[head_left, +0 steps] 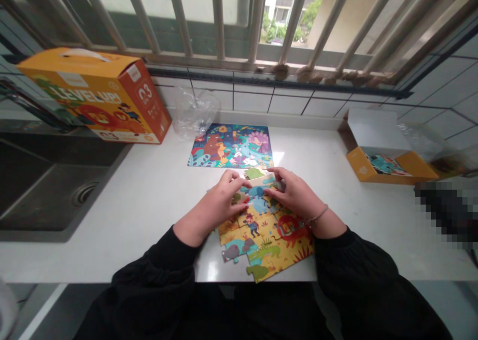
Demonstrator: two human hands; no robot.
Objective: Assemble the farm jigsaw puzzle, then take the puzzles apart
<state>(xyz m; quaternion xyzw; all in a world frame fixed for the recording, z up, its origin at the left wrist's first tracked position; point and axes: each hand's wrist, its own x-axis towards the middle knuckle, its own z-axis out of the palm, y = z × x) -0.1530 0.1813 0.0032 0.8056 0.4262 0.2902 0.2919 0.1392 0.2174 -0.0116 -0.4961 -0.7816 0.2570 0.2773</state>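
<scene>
Yellow and partly assembled, the jigsaw point(267, 230) lies on the white counter point(149, 205), on the person's side of the blue picture point(231, 146). Its longer extent seems to run toward that picture; its figures' heads point that way, and its near edge slants, right end closer to the blue picture. The left hand point(226, 195) and right hand point(295, 193) touch its far part, fingers bent, thumbs apart from forefingers. Left of the blue picture stand crumpled clear plastic point(196, 113) and an orange box point(100, 98).
</scene>
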